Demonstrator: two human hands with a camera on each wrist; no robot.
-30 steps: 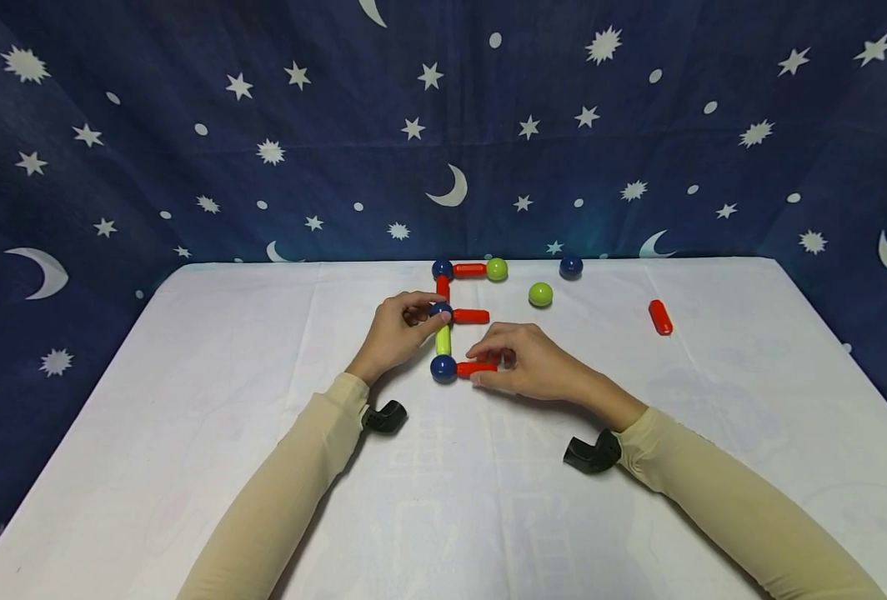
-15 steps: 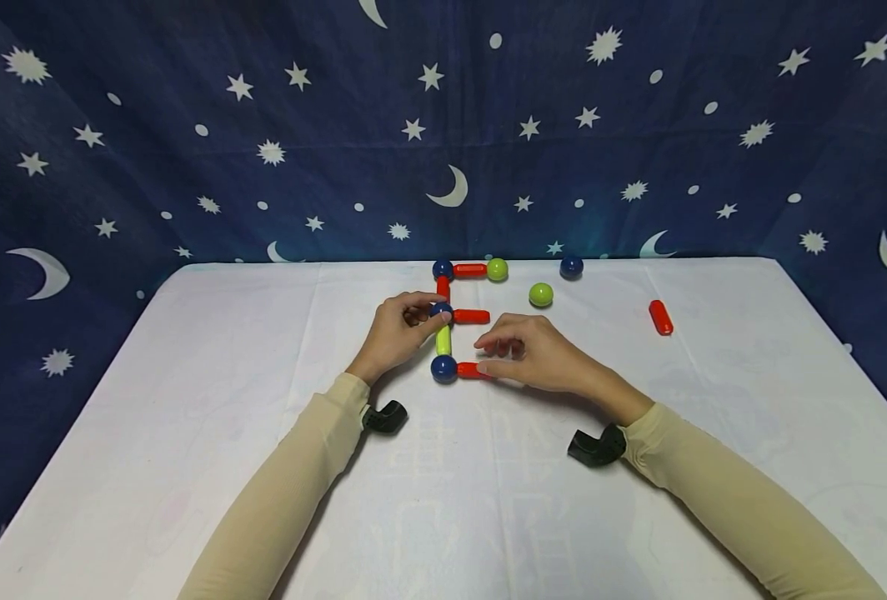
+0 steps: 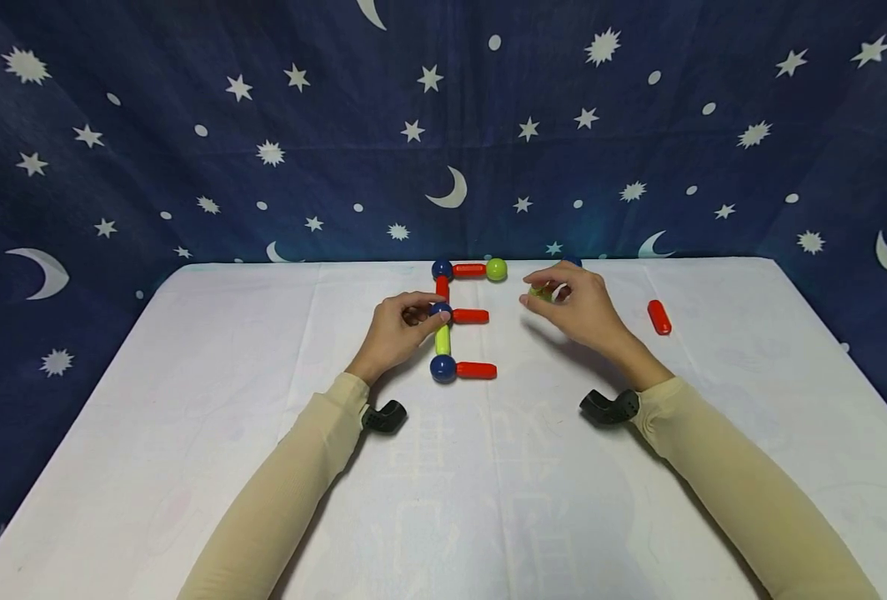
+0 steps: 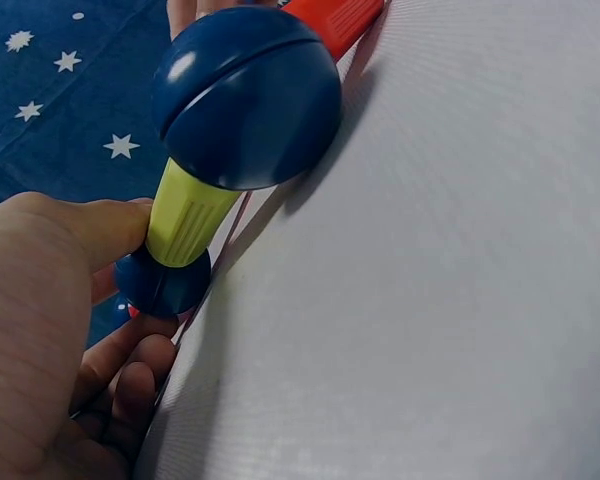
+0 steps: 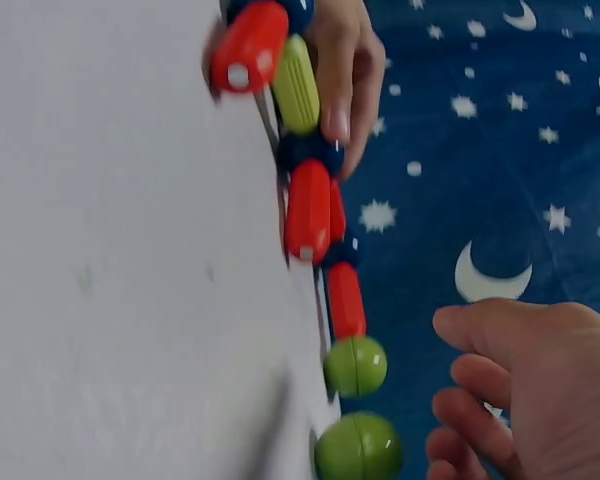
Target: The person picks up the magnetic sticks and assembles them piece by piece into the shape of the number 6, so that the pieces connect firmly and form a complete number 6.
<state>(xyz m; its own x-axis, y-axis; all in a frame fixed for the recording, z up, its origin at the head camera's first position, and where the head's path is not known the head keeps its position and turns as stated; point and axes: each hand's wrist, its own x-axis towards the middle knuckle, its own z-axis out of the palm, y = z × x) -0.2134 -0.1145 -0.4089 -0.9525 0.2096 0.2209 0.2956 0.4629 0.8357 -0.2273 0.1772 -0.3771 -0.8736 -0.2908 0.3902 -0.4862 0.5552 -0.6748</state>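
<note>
My left hand [image 3: 397,332] pinches the middle blue ball [image 3: 439,310] of a magnetic stick-and-ball figure shaped like an E. A red rod [image 3: 443,287] and a yellow-green rod [image 3: 443,341] join three blue balls in a column. Red rods point right from each; the top one [image 3: 469,270] ends in a green ball [image 3: 497,269], while the middle [image 3: 470,317] and bottom [image 3: 477,370] rods have bare ends. Over a loose green ball [image 5: 360,447] hovers my right hand [image 3: 574,304], thumb and fingers apart; the right wrist view shows a gap between them.
Behind the right hand a loose blue ball [image 3: 573,261] is mostly hidden. A loose red rod [image 3: 659,317] lies to its right. The white table [image 3: 488,500] meets a dark blue star-patterned cloth [image 3: 338,125] at its back edge.
My right hand has left the bottom red rod and moved up and right to the loose green ball. The left hand stays on the middle blue ball.
</note>
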